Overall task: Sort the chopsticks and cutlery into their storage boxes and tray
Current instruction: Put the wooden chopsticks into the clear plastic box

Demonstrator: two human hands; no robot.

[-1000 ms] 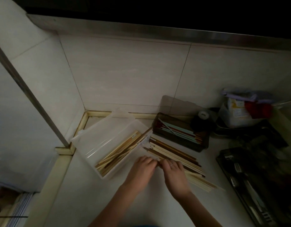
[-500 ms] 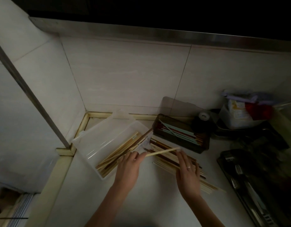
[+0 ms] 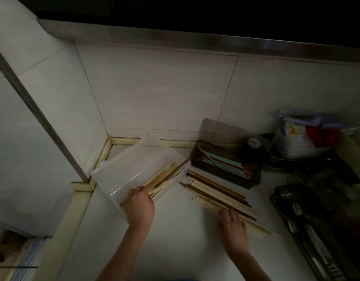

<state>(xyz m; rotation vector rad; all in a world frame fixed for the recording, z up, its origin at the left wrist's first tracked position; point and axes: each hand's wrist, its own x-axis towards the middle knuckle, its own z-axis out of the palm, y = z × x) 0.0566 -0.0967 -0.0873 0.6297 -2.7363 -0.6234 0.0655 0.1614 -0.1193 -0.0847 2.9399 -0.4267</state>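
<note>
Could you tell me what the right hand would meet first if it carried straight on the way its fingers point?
Probably the loose chopsticks on the counter: the right hand already rests at that pile's near edge.

Both of my hands are bare, my left hand and my right hand, seen from the back over the white counter. My 2 forearms are bare too, from the wrists to the counter's near edge. At that edge, between the forearms, shows 1 thin strip of blue, perhaps my clothing. A pale glint on 1 right finger may be a ring; too blurred to tell.
</note>
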